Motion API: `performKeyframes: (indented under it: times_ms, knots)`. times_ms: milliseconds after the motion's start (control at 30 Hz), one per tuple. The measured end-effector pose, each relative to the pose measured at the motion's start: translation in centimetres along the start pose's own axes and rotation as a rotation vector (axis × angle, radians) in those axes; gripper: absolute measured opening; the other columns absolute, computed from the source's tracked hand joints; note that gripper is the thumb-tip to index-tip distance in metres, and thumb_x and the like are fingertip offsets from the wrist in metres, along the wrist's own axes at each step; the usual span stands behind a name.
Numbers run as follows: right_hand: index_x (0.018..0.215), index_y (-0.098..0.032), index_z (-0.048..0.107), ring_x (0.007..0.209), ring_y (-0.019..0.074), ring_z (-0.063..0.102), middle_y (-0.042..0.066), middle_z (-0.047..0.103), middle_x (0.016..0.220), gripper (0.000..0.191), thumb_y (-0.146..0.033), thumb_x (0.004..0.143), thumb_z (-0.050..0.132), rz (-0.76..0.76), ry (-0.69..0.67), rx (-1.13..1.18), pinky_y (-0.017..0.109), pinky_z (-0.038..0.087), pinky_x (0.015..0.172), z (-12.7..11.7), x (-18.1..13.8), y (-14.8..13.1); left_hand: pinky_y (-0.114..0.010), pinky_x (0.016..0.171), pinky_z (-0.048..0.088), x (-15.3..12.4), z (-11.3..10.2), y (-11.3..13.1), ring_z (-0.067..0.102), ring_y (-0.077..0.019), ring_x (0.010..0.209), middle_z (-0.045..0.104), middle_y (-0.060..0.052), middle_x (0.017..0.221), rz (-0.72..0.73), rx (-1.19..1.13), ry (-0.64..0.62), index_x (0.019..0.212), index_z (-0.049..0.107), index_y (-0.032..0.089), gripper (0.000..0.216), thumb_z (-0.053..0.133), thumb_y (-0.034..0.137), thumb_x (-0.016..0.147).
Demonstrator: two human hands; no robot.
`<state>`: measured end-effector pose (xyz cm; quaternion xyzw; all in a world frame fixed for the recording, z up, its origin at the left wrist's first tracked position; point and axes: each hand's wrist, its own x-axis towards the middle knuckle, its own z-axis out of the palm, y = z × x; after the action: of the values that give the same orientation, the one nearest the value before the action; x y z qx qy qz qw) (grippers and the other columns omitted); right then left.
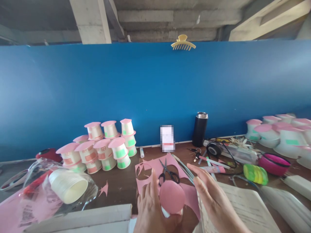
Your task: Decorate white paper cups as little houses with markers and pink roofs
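A white paper cup (166, 212) topped by a round pink paper disc (172, 196) is close in front of me, mostly hidden under the disc. My left hand (148, 205) is against its left side, thumb across the near side and index finger stretched forward. To the right, my right hand (215, 197) is held apart from the cup, fingers extended and nothing in them. Just beyond the disc, black-handled scissors (166, 171) lie partly spread on a pink paper sheet (147, 158) with round cutouts.
Stacked cups with pink tops (104, 147) stand at left, near a plastic bag of cups (70, 186). More topped cups (289, 136) stand far right. A black bottle (200, 129), tape roll (213, 149), pink pouch (274, 164) and notebook (250, 204) surround the right side. A blue partition (145, 90) closes the back.
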<state>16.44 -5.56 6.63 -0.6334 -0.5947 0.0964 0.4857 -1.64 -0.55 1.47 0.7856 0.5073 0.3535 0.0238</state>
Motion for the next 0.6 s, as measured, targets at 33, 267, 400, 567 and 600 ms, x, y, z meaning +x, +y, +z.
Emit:
performKeyframes:
  times_ms: [33,267,400,567,600]
  knots:
    - [0.133,-0.032,0.047,0.131,0.0217,0.046,0.002,0.055,0.138,0.038,-0.044,0.098,0.038,-0.001,-0.003,0.003,0.041,0.039,0.110,0.0,0.0,0.1,-0.044,0.092,0.046,-0.1,0.2,0.0,0.058,-0.0331,0.110,0.064,-0.016,0.120,0.003,-0.025,-0.004,0.151,0.006,0.010,0.112,0.067,0.028,0.058]
    - [0.129,-0.032,0.051,0.125,0.0213,0.054,0.001,0.060,0.132,0.035,-0.042,0.097,0.041,-0.052,0.004,-0.026,0.038,0.045,0.105,0.0,0.0,0.4,-0.042,0.088,0.050,-0.3,1.3,-0.1,0.061,-0.0309,0.102,0.066,-0.016,0.113,0.040,-0.123,0.053,0.151,0.008,0.009,0.108,0.066,0.023,0.060]
    - [0.127,-0.029,0.053,0.122,0.0229,0.056,0.003,0.062,0.129,0.035,-0.042,0.097,0.041,-0.064,0.006,-0.031,0.038,0.047,0.102,-0.1,0.1,0.0,-0.043,0.088,0.050,-0.4,1.6,-0.4,0.061,-0.0319,0.104,0.064,-0.017,0.120,0.049,-0.132,0.048,0.151,0.009,0.010,0.106,0.065,0.021,0.062]
    - [0.130,-0.030,0.050,0.126,0.0218,0.053,0.003,0.059,0.133,0.037,-0.042,0.097,0.041,-0.047,0.003,-0.019,0.039,0.044,0.106,0.1,0.1,0.2,-0.043,0.092,0.051,-0.4,1.5,-0.5,0.061,-0.0312,0.109,0.063,-0.018,0.125,0.054,-0.109,0.048,0.152,0.007,0.010,0.105,0.063,0.018,0.063]
    - [0.131,-0.030,0.050,0.126,0.0220,0.052,0.003,0.059,0.133,0.038,-0.043,0.097,0.041,-0.030,0.017,-0.010,0.040,0.043,0.106,0.1,0.1,0.3,-0.043,0.092,0.051,-0.2,1.3,-0.5,0.061,-0.0312,0.110,0.062,-0.019,0.126,0.050,-0.109,0.051,0.152,0.007,0.009,0.104,0.063,0.018,0.064]
